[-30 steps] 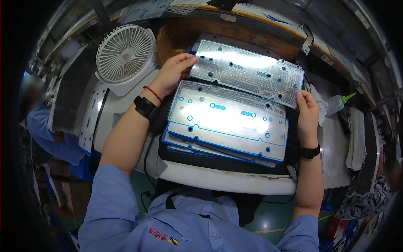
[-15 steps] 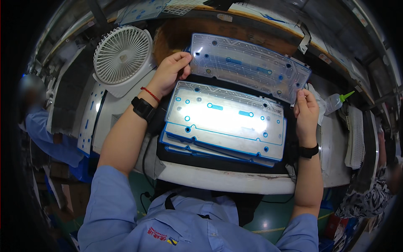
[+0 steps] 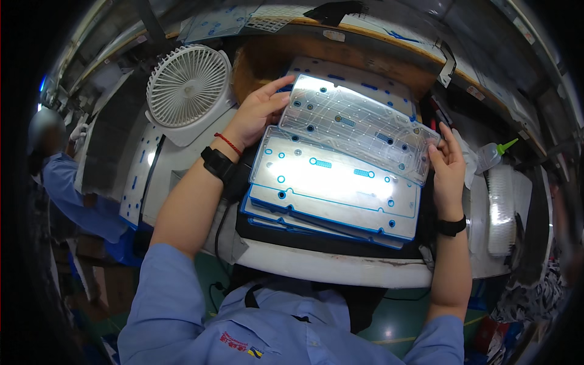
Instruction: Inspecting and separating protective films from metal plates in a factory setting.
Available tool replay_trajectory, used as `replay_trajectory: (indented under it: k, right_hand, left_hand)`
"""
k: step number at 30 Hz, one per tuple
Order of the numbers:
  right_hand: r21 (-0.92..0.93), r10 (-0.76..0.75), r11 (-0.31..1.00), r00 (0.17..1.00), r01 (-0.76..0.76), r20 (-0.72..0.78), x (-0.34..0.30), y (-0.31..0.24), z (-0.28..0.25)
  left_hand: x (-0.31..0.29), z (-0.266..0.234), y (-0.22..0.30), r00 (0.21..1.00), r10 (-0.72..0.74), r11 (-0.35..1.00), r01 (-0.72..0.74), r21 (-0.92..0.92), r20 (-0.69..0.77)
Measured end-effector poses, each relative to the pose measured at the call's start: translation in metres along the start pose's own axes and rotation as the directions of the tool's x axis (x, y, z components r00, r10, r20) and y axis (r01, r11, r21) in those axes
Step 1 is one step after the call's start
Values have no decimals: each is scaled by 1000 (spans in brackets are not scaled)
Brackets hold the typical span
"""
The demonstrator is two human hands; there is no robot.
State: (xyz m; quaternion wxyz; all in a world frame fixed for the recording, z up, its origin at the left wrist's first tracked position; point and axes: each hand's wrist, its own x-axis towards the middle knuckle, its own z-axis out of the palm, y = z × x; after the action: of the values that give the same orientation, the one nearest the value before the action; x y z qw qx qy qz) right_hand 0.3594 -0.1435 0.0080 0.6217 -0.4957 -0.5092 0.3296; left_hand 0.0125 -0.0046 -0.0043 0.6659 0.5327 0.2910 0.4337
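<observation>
A long clear plastic panel point(image 3: 359, 125) with small holes and blue spots is held up by its two ends, tilted, over a stack. My left hand point(image 3: 258, 112) grips its left end and my right hand point(image 3: 447, 161) grips its right end. Beneath it lies a stack of like panels point(image 3: 331, 188) with blue edges on a black pad point(image 3: 304, 240). Behind the held panel, another panel point(image 3: 359, 76) rests against a brown board.
A white round fan point(image 3: 188, 88) stands at the left of the bench. At the right are a small bottle with a green nozzle point(image 3: 493, 155) and a white brush point(image 3: 502, 207). The white bench edge point(image 3: 328, 267) runs in front. Another person in blue point(image 3: 61, 176) works at far left.
The held panel has come down and toward me from the back board, now hanging just above the stack. Both hands moved with it.
</observation>
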Motion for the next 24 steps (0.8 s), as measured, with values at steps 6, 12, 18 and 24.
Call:
replay_trajectory:
  k: [6,12,18,24]
  right_hand:
    - [-39,36,999,999,-35,16,0,5,-8]
    - [12,46,999,999,-46,-14,3,6,-7]
    - [94,-31,995,999,34,-34,2,3,-6]
    - [104,29,994,1000,-28,-9,0,-3,-5]
  left_hand:
    - [3,-3,-3,987,-117,992,111,60,108]
    - [1,-3,-1,972,-153,981,129,142,181]
    - [8,-2,-8,980,-158,975,136,173,118]
    - [11,-17,-11,998,-55,998,56,39,-21]
